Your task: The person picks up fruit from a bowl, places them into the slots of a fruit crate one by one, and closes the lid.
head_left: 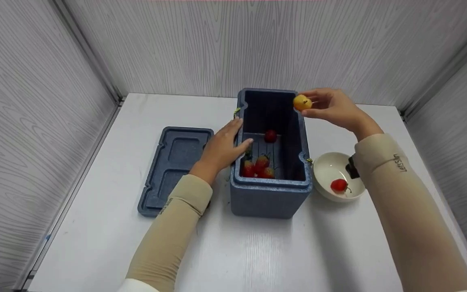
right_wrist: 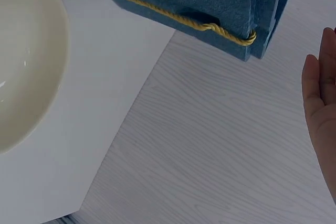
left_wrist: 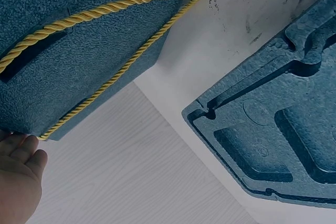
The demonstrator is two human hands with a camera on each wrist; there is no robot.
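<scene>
My right hand pinches a small yellow fruit with a dark stem, between thumb and fingertips, at the right rim of a deep blue foam box. My left hand rests on the box's left rim, fingers extended and thumb reaching over the opening. Several red strawberries lie near the box's front end, and a round red fruit sits farther back. To the right of the box, a white bowl holds a red strawberry; my right sleeve covers part of the bowl.
A blue lid with recessed panels lies on the white table, left of the box. Yellow rope runs along the box's sides. Grey wood-grain panels stand around the table.
</scene>
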